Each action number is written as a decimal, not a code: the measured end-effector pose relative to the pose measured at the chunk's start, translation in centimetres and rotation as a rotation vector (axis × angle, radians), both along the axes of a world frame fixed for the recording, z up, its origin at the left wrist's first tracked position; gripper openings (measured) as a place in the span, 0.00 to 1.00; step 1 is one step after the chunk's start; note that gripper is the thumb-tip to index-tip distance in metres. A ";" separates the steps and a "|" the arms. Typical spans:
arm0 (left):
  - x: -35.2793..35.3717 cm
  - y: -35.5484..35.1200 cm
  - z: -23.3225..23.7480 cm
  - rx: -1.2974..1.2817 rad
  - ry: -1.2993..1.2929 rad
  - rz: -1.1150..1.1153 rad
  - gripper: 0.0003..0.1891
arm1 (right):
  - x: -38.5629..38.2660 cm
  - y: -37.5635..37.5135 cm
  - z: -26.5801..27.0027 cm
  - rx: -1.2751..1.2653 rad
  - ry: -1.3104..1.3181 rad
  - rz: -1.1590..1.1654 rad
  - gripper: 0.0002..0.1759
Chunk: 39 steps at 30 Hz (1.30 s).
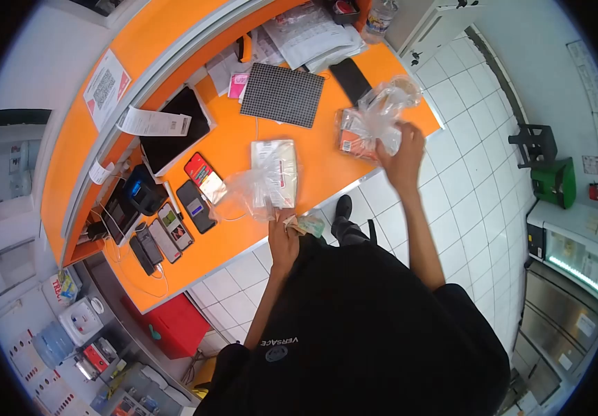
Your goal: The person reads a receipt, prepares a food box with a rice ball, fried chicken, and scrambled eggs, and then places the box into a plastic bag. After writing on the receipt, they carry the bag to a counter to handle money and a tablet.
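My left hand point(284, 246) is closed at the front edge of the orange counter point(230, 118). It grips crumpled banknotes point(306, 225) and touches the clear plastic bag point(247, 191), which lies partly over a white package point(284, 173). Farther right, my right hand point(403, 156) is closed on another clear plastic bag point(382, 114). An orange and white package point(356, 133) with a barcode shows in and under that bag, resting on the counter near its right end.
A dark gridded mat point(282, 95), a black phone point(349, 80) and papers point(306, 38) lie toward the back. Left are a red-screened phone point(202, 173), card terminals point(174, 225) and a tablet point(176, 128). A bottle point(381, 19) stands at the back right corner.
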<state>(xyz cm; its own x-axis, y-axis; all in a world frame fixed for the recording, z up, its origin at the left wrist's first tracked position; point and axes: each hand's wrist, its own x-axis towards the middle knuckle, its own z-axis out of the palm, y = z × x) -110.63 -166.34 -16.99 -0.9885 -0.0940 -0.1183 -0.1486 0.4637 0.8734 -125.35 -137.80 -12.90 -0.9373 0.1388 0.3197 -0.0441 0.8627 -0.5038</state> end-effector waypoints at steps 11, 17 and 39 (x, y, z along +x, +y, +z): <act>-0.2 3.8 -0.9 -0.315 0.182 -0.184 0.20 | 2.0 -6.8 -3.9 -0.162 -0.495 0.058 0.47; -3.4 2.7 -1.2 -0.281 0.127 -0.170 0.21 | -0.8 -6.1 -3.3 -0.209 -0.392 0.249 0.41; -8.6 2.3 -1.6 -0.262 0.255 -0.303 0.22 | -6.2 -1.7 -2.2 -0.170 -0.393 0.180 0.47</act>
